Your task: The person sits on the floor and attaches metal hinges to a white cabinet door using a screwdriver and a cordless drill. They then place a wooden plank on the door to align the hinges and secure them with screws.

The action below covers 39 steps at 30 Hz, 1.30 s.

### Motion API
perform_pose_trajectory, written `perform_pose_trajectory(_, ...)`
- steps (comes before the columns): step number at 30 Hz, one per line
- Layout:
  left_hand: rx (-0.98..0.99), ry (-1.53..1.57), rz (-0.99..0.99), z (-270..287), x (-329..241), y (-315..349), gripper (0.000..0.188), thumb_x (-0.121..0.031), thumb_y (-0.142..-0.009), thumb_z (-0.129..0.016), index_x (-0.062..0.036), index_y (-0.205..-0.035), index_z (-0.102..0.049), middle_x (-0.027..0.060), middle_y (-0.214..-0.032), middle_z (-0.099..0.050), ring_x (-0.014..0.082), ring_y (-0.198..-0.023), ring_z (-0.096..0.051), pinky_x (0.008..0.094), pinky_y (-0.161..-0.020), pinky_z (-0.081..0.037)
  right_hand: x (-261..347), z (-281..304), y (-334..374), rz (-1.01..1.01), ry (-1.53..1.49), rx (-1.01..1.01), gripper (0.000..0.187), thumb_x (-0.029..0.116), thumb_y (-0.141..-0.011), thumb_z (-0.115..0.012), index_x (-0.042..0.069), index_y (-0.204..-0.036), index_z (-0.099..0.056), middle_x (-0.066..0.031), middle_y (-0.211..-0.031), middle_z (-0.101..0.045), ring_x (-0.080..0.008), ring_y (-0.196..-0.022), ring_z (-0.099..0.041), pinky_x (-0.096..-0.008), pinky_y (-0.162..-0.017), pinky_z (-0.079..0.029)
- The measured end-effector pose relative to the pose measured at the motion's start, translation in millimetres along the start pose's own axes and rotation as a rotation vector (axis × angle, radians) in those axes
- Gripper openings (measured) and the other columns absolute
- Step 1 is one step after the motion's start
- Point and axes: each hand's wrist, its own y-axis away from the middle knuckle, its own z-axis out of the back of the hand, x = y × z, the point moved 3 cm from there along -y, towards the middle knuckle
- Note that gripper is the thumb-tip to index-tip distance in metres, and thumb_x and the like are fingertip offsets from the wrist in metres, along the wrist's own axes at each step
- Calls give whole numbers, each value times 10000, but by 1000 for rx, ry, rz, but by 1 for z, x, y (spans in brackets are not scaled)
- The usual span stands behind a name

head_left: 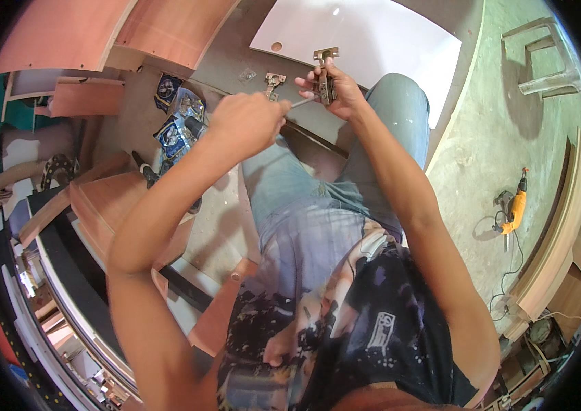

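Note:
My left hand (249,125) is closed round a tool whose handle it hides. A thin metal shaft (303,102), like a screwdriver's, reaches from it toward my right hand (338,89). Between the fingers of that right hand is a metal cabinet hinge (325,72), held upright, and the shaft's end meets its near side. Just beyond my left knuckles sits a second hinge (274,85), partly covered by the hand. Both hands are above my lap, between my knees.
A white panel (359,34) with a round hole lies ahead. Blue plastic packets (172,133) are at the left, near reddish wooden panels (167,27). On the right floor are an orange power drill (516,209) with a cord, a stool (550,58) and stacked boards (557,246).

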Motion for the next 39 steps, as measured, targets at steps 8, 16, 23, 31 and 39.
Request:
perform_pose_trajectory(8, -173, 1083, 498, -18, 46, 72, 449, -200, -898, -660, -62, -1320, -593, -24, -622, -534, 53, -537, -499, 257, -496, -422, 13, -5, 8, 10, -550, -116, 560, 389, -1057, -168, -2, -806, -482, -252, -1065, -529, -504, -1203, -493, -634, -1009, -438)
perform_pose_trajectory(16, -332, 1379, 514, -103, 15, 66, 491, -158, -864, -708, -4, -1307, -566, -17, -685, -564, 46, -492, -479, 219, -456, -401, -1, -14, 14, -3, -655, -219, 539, 394, -1058, -152, -86, -1104, -392, -223, -1007, -517, -519, -1244, -445, -648, -1026, -421)
perform_pose_trajectory(23, -448, 1638, 468, -122, 3, 3, 339, -168, -865, -710, -7, -1113, -544, 25, -765, -590, 81, -545, -547, 221, -456, -424, -12, -11, 20, -17, -586, -309, 567, 410, -1056, -132, -101, -1263, -264, -217, -1005, -539, -512, -1269, -428, -664, -1045, -375)
perform_pose_trajectory(31, -500, 1891, 400, -140, -5, -67, 407, -74, -823, -717, 1, -1118, -446, 132, -899, -662, 142, -646, -642, 254, -521, -531, -42, 15, 16, 68, -547, -561, 499, 456, -1044, -283, 20, -1283, -326, -198, -1128, -512, -388, -982, -560, -554, -798, -526)
perform_pose_trajectory(39, -597, 2116, 348, -158, -4, -82, 478, 75, -763, -661, 6, -1148, -386, 230, -1041, -672, 239, -801, -693, 296, -638, -579, -45, 5, 23, 291, -365, -652, 458, 449, -1039, -354, 20, -1186, -410, -157, -1054, -571, -300, -934, -576, -493, -765, -510)
